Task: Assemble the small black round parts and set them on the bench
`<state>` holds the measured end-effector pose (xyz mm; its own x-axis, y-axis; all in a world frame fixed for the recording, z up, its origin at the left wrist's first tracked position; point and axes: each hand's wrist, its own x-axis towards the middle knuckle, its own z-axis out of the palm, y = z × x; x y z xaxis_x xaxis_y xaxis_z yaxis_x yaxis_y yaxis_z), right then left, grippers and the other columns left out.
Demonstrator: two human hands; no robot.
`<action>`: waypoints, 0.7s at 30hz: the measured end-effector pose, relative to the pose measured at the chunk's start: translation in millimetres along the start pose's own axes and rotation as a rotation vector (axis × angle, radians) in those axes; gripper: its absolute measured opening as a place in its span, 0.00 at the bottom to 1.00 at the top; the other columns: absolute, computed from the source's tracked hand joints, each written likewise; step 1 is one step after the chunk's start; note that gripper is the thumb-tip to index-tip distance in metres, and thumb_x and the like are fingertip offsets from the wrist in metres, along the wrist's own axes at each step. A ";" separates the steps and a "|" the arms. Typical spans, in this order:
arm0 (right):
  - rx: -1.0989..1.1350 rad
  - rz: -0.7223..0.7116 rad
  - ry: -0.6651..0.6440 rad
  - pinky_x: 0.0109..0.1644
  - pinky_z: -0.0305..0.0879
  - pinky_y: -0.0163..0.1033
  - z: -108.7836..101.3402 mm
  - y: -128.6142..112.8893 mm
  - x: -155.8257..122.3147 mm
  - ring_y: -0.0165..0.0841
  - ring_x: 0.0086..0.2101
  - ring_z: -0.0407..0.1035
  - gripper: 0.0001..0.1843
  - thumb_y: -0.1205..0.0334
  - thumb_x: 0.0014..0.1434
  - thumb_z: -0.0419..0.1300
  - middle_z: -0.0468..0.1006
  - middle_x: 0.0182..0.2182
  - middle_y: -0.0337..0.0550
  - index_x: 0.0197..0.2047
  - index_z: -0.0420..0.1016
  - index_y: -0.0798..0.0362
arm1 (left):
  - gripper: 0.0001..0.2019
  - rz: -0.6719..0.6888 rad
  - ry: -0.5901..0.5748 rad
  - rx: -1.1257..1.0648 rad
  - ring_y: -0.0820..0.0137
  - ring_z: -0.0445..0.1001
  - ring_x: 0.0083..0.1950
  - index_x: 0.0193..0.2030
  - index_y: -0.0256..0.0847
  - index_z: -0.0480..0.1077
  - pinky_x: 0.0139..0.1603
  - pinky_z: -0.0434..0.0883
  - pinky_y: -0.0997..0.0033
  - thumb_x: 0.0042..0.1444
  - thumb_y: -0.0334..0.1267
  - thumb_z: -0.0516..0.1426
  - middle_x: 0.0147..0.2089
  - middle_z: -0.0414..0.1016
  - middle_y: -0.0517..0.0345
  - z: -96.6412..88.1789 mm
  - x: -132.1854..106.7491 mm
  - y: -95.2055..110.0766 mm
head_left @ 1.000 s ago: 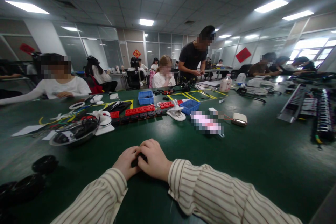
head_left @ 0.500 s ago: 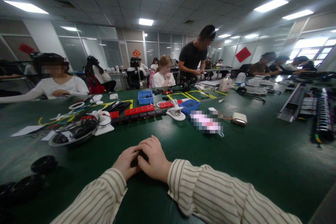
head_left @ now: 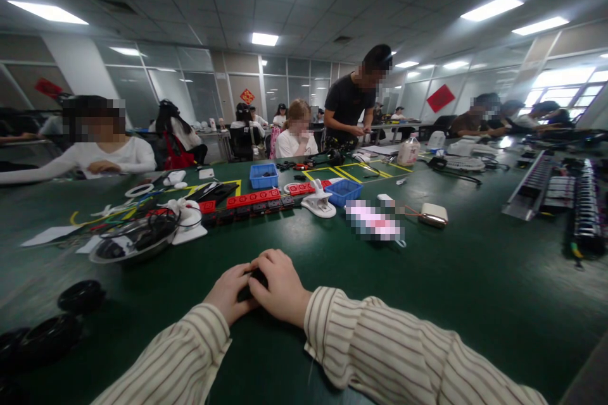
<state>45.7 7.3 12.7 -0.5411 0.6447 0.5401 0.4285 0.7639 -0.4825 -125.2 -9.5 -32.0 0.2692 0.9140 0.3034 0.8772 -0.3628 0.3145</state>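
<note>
Close in front of me, my left hand [head_left: 230, 292] and my right hand [head_left: 281, 287] rest together over the green table [head_left: 304, 259]. Their fingers curl around a small dark thing [head_left: 245, 293], mostly hidden between the palms, so its kind cannot be made out. The right fingers overlap the left fingertips from above. Striped sleeves cover both forearms. Beyond my hands lies a row of red and black blocks [head_left: 253, 198], with a white clip-like stand [head_left: 319, 204] at its right end.
Black rings [head_left: 82, 297] lie at the left. A bowl [head_left: 133, 252] with dark parts stands nearby. Blue trays [head_left: 342, 192], a pouch-like item [head_left: 373, 221] and a cream device [head_left: 433, 215] lie farther back. Electronic racks [head_left: 589, 202] stand right. People sit or stand around the room.
My right fingers have shifted slightly and lie a little lower over the left hand. At the far left, a seated person has turned the head and moved slightly.
</note>
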 end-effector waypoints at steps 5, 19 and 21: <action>0.005 -0.163 -0.053 0.50 0.53 0.39 -2.8 -2.3 -1.5 0.32 0.41 0.59 0.07 0.70 0.49 0.56 0.69 0.37 0.39 0.33 0.70 0.54 | 0.22 0.001 0.002 -0.011 0.57 0.64 0.54 0.47 0.39 0.68 0.57 0.61 0.55 0.41 0.37 0.56 0.51 0.68 0.49 2.1 0.6 -2.9; 0.025 -0.004 -0.013 0.45 0.56 0.38 -1.6 1.5 1.9 0.31 0.39 0.60 0.07 0.67 0.50 0.57 0.69 0.34 0.41 0.35 0.69 0.55 | 0.19 -0.007 -0.013 -0.001 0.56 0.64 0.54 0.44 0.41 0.70 0.56 0.61 0.53 0.43 0.43 0.58 0.51 0.68 0.50 -2.4 0.2 2.9; 0.041 -0.051 -0.033 0.46 0.56 0.38 -1.6 1.9 2.0 0.31 0.39 0.61 0.07 0.69 0.50 0.55 0.70 0.35 0.41 0.35 0.69 0.55 | 0.22 -0.011 -0.013 0.001 0.56 0.63 0.55 0.47 0.39 0.69 0.57 0.60 0.53 0.43 0.42 0.58 0.52 0.68 0.48 -0.6 0.1 0.5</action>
<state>46.6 10.1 14.0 -0.5848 0.6034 0.5422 0.3705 0.7933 -0.4831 -125.0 -9.7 -31.3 0.2643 0.9203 0.2883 0.8806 -0.3522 0.3170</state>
